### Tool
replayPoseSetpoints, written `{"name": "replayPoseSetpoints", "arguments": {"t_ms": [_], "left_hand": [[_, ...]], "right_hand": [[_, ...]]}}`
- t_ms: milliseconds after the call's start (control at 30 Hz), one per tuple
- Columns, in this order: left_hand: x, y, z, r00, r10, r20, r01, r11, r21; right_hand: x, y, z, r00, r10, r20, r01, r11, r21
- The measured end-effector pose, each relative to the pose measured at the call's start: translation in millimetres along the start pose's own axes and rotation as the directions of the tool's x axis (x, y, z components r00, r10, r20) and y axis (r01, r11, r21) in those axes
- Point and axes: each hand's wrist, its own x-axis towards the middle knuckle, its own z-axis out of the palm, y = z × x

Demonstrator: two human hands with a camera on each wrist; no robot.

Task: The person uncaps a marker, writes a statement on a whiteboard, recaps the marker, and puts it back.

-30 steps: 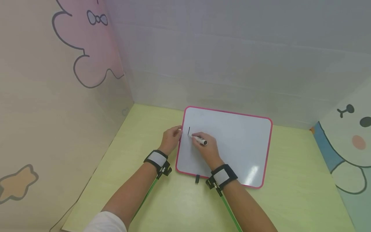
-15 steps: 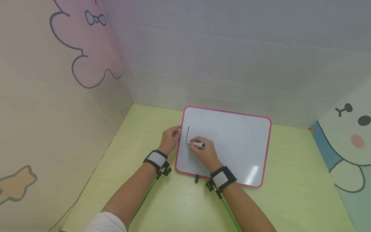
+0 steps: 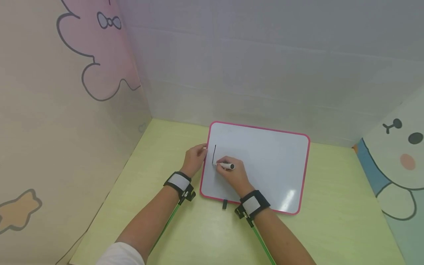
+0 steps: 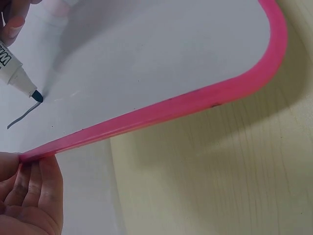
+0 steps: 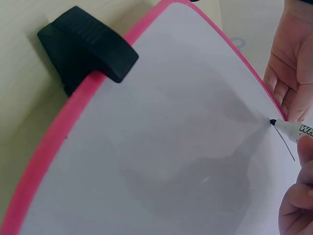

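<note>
A whiteboard [image 3: 268, 162] with a pink frame lies on the table. My left hand [image 3: 194, 160] holds its left edge, thumb on top and fingers beneath the pink rim [image 4: 122, 123] in the left wrist view. Over the board's left part, my right hand [image 3: 236, 176] pinches a white marker [image 3: 227, 166] with a black end. The marker's dark tip [image 5: 274, 122] meets the lower end of a thin dark line [image 3: 214, 154]. That line runs nearly straight up the board from the tip, close beside the left rim.
A black clip-like piece [image 5: 90, 44] straddles the board's near edge. The pale yellow table [image 3: 341, 206] extends around the board, with a grey wall [image 3: 265, 66] behind it. Cartoon-painted walls rise on both sides. Both wrists wear black straps with green cables.
My right hand has drawn the marker down the board, and the dark line has grown longer behind it. Over the last half second the marker has barely moved. My left hand stays on the rim.
</note>
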Motion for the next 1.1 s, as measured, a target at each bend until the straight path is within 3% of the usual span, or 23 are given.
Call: {"name": "replayPoseSetpoints", "arguments": {"t_ms": [633,900,1100], "left_hand": [[-0.4,-0.2,-0.3,1.000,-0.019,0.003,0.019,1.000,0.011],[0.4,2.6,-0.4,0.999,-0.034,0.013,0.034,0.999,0.002],[-0.5,2.7,-1.2,0.999,-0.034,0.004,0.034,0.999,0.000]], "right_hand": [[-0.4,0.0,1.2,1.000,-0.004,-0.005,0.004,1.000,-0.006],[0.1,0.9,-10.1,0.979,-0.037,-0.200,0.067,0.987,0.147],[3.7,-1.5,-10.0,0.992,-0.011,-0.129,0.022,0.996,0.083]]}}
